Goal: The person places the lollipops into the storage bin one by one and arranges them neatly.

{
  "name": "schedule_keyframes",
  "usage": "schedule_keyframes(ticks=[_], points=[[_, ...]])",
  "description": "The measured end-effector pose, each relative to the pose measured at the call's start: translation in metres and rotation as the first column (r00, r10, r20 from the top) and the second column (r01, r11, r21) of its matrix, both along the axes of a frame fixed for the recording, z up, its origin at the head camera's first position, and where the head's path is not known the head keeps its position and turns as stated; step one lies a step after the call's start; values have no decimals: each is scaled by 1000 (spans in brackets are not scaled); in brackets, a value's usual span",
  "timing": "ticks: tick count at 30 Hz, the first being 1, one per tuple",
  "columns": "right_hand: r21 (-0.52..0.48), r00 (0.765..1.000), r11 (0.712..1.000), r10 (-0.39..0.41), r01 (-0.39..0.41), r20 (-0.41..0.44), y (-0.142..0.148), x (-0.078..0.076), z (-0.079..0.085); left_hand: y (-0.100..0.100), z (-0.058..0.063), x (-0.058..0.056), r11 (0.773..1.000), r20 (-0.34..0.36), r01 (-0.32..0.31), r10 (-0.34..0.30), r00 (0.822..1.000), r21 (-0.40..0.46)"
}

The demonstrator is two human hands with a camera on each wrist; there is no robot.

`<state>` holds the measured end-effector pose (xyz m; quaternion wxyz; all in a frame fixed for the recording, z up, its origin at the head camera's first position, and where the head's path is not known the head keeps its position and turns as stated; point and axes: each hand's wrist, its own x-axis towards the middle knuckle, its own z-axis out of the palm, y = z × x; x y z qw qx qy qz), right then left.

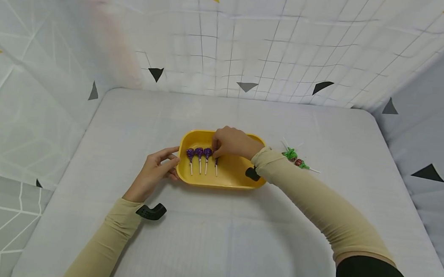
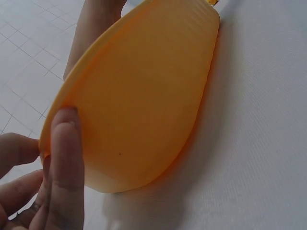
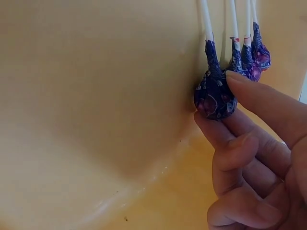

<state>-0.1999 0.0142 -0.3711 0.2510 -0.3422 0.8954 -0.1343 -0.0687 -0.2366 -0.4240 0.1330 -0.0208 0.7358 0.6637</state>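
Note:
My left hand (image 1: 157, 168) holds the left end of a yellow tray (image 1: 219, 186). In the left wrist view, its fingertips meet the rim and outer wall of the tray (image 2: 144, 96). Inside the tray, my right hand (image 1: 235, 142) pinches the head of a purple-wrapped lollipop (image 3: 214, 98) between thumb and fingers. Only part of that lollipop (image 1: 216, 168) shows in the head view, its white stick towards me. To its left three more purple lollipops (image 1: 199, 154) lie in a row, heads away from me and sticks roughly parallel.
Right of the tray, on the white-covered table (image 1: 200, 239), lie several lollipops in green and reddish-brown wrappers (image 1: 290, 153), partly behind the right sleeve (image 1: 309, 203). A black wrist device (image 1: 151, 211) sits at the left wrist. White patterned cloth walls (image 1: 250, 43) stand around the table.

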Motion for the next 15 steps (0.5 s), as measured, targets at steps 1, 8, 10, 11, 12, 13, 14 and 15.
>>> schedule_keyframes(ticks=[1,8,10,11,12,13,14,15], points=[[4,1000,1000,1,-1,-5,0,0,-1,0,0,0,1000,0,0,0,1000,1],[25,999,1000,-8,9,-36,-1,1,-4,1,1,0,1000,3,0,0,1000,1],[28,999,1000,-12,13,-43,-2,2,-4,1,1,0,1000,3,0,0,1000,0],[28,999,1000,-12,13,-47,-2,2,-4,1,1,0,1000,2,-1,1,1000,-1],[28,999,1000,-11,13,-49,-2,2,-4,1,1,0,1000,2,-2,2,1000,-2],[27,999,1000,-11,12,-51,-2,2,-3,1,1,0,1000,1,-3,3,1000,-2],[26,998,1000,-10,11,-55,-2,3,-3,1,1,0,1000,1,-4,4,1000,-2],[27,998,1000,-8,9,-57,-2,3,-3,1,1,0,1000,0,-4,4,1000,-1]])
